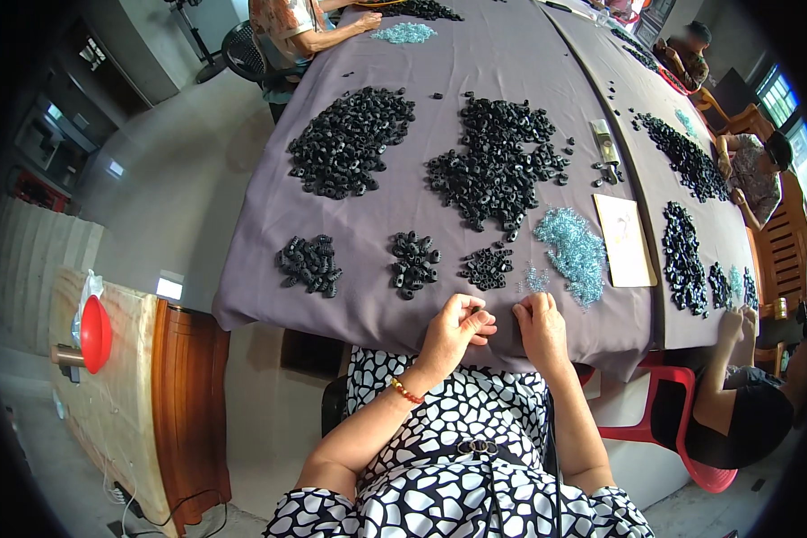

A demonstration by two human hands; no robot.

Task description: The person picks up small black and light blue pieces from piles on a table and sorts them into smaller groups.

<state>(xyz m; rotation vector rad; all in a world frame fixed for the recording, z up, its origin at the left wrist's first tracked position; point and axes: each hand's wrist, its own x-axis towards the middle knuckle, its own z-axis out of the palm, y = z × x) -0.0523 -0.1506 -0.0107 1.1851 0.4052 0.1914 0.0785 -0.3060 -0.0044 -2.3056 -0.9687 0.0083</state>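
Observation:
My left hand (457, 334) is at the table's near edge, fingers curled in a pinch around what looks like a small black part (477, 310). Beside it, my right hand (541, 328) has thumb and fingers pressed together; anything inside is too small to make out. It is nearest a little scatter of clear bluish pieces (535, 280), next to a bigger pile of clear light-blue pieces (572, 253). Just beyond my left hand lies a small heap of black ring-like parts (487, 268). Further left are a heap of black parts (413, 264) and ribbed black pieces (309, 265).
Two large black heaps (351, 142) (498, 161) lie farther back on the grey cloth (269, 202). A pale flat card (625, 240) and a tube (605, 143) are at the right. Other people (749, 175) sit around the tables; a red chair (659, 421) stands at right.

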